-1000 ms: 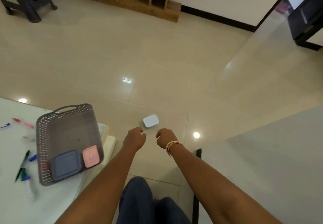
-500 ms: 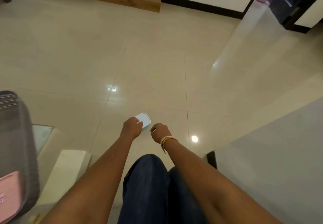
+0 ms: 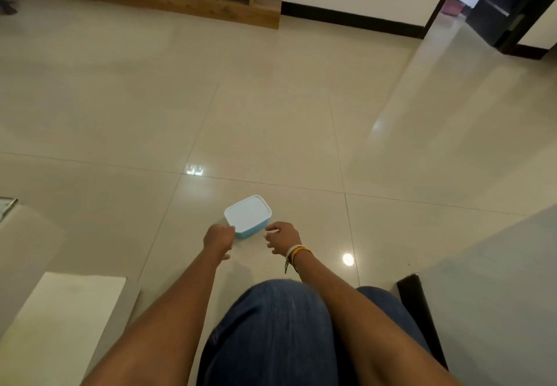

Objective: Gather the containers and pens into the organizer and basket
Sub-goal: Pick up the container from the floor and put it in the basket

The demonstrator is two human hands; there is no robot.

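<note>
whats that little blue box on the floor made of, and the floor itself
The blue container looks like moulded plastic: a pale matte lid with rounded corners and a raised rim over a brighter blue base. The floor looks like glazed ceramic or stone tile with a polished finish: thin grout lines cross it and ceiling lights reflect sharply. The exact tile type is not clear from the picture.

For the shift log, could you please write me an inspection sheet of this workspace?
Surface: glossy beige tiled floor, with light reflections.
Job's things: one blue container with white lid on the floor; no basket, organizer or pens in view.
Clutter: nothing seen.
Hands: left hand curled, touching the container's near left corner; right hand loosely curled just beside its right, holding nothing.
Cables: nothing seen.
Surroundings: wooden shelf base, dark doorway.
</note>
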